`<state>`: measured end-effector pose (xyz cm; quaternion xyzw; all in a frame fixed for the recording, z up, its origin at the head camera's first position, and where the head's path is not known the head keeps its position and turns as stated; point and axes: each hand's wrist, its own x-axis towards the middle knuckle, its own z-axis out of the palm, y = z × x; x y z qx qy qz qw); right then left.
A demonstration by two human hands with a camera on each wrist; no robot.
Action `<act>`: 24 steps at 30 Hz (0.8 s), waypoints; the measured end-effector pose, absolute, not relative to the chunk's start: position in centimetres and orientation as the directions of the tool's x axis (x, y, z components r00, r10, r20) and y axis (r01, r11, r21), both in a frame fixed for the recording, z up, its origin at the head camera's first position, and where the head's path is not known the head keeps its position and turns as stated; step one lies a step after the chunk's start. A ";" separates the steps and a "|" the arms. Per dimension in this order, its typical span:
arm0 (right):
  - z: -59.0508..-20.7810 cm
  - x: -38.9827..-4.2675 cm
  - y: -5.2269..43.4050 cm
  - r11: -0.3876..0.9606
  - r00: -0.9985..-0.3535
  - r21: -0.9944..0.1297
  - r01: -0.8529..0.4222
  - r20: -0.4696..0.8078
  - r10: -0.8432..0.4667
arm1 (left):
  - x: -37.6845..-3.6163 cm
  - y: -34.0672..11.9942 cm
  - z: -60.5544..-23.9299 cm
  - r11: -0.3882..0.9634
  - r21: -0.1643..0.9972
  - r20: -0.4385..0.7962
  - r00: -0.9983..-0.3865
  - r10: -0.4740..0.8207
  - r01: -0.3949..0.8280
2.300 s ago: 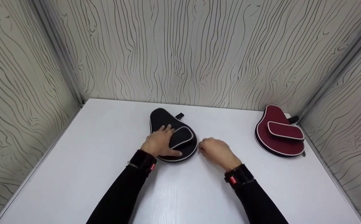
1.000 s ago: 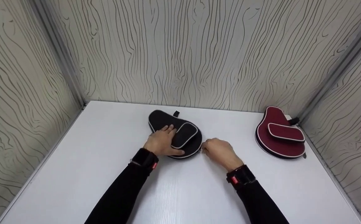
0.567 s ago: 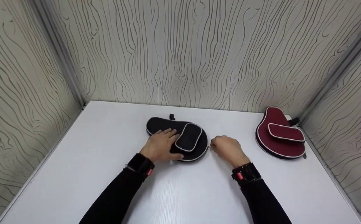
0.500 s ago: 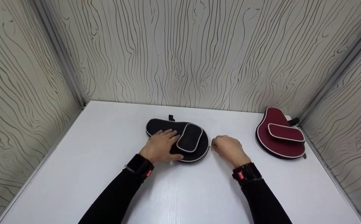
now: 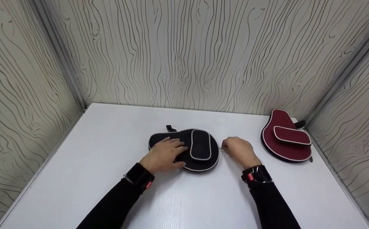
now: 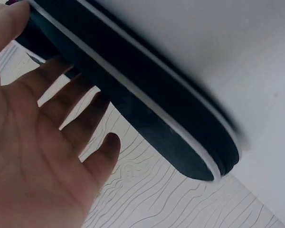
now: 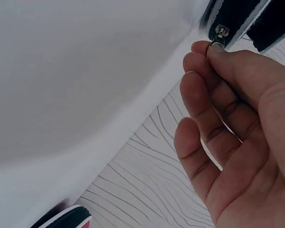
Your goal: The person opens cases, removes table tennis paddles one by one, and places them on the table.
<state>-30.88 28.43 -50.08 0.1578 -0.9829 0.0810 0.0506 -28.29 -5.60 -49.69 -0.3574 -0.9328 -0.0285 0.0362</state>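
Note:
A black table tennis paddle case (image 5: 200, 144) with white piping and a raised front pocket lies flat on the white table, its narrow end to the left. My left hand (image 5: 165, 154) rests on its narrow part with the fingers spread; in the left wrist view that hand (image 6: 42, 137) reaches over the case's side (image 6: 133, 85). At the rounded right edge, my right hand (image 5: 239, 151) pinches the zipper pull. The right wrist view shows the metal zipper slider (image 7: 222, 32) just beyond the thumb and forefinger of the right hand (image 7: 232, 114).
A dark red paddle case (image 5: 287, 136) with the same shape and a front pocket lies at the table's right edge. Wood-grain panels (image 5: 178, 51) rise behind the white table (image 5: 108, 127) and on both sides. A short black strap (image 5: 170, 128) sticks out behind the black case.
The black case has turned clockwise, its narrow end swinging nearer to me, and its round end has shifted right. My right hand has moved right, still pinching the zipper pull.

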 end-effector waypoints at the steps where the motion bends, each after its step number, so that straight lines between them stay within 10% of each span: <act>1: -50.0 -30.9 28.5 0.938 -0.946 -0.143 -0.317 0.125 -0.300 | -28.3 -5.6 -49.7 0.731 0.023 0.098 -0.729 0.677 0.682; 24: -50.1 -31.1 28.9 0.937 -0.948 -0.153 -0.314 0.110 -0.300 | -30.1 -7.7 -50.6 0.624 0.108 0.100 -0.633 0.768 0.774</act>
